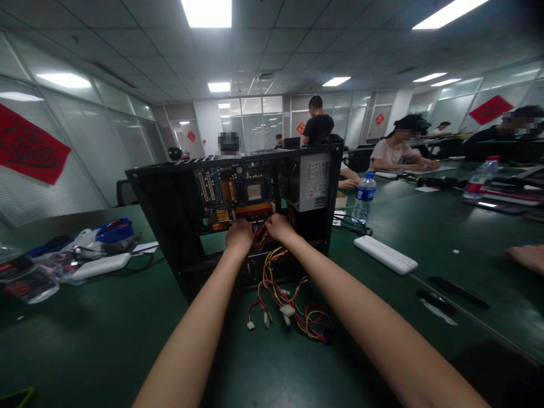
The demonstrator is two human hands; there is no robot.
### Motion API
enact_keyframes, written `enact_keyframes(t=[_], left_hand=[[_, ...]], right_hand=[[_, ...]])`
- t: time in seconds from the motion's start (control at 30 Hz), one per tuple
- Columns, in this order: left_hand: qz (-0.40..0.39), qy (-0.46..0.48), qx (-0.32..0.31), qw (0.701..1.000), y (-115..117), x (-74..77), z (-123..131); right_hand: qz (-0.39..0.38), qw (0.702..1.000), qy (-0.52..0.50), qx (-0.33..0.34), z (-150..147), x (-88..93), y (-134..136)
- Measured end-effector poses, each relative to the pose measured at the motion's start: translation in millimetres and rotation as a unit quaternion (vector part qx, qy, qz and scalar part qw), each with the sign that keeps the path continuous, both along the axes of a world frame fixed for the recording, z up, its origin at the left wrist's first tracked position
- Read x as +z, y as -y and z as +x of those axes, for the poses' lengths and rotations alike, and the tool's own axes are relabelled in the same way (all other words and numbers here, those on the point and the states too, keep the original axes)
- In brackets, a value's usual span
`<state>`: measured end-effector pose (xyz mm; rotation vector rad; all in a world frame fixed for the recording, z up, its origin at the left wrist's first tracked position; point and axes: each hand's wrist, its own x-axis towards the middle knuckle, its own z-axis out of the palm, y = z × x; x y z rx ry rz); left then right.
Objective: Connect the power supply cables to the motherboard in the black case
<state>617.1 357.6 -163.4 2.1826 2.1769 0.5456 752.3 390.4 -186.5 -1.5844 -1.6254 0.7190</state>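
An open black computer case (159,226) stands upright on the table in front of me. Inside it I see a motherboard (255,192) and, at the upper right, a silver power supply (314,181). My left hand (240,233) is closed at the motherboard's lower edge; its fingertips are hidden. Just to the right, my right hand (279,228) is closed too, fingers bent inward at the same edge. Dark and red wires (260,237) run between the two hands, but what each hand grips is unclear. Yellow, red and black power cables (272,283) with white connectors spill onto the table.
On the green table (255,362), a blue-capped water bottle (364,198) and a white power strip (386,255) lie to the right. Left are a large bottle (25,277), another white strip (102,266) and a blue bag (114,231). Several people sit or stand beyond.
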Motion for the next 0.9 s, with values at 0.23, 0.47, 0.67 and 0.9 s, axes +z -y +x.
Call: enact_keyframes(t=[0.23,0.47,0.67,0.9], left_hand=[[-0.012,-0.008,0.021,1.0,5.8,3.5,3.3],[-0.019,-0.001,0.013,1.0,5.2,3.6,0.7],[-0.019,-0.011,-0.003,1.0,4.5,5.2,-3.3],[-0.009,-0.015,-0.018,1.0,-0.1,1.9,-0.3]], right_hand=[[0.013,0.999,0.032,-0.002,3.2,5.3,11.5],[0.086,0.995,0.049,-0.025,-1.0,18.5,16.7],[0.294,0.956,0.006,0.001,23.0,24.7,123.9],[0.361,0.878,0.29,0.122,163.6,-122.3,331.1]])
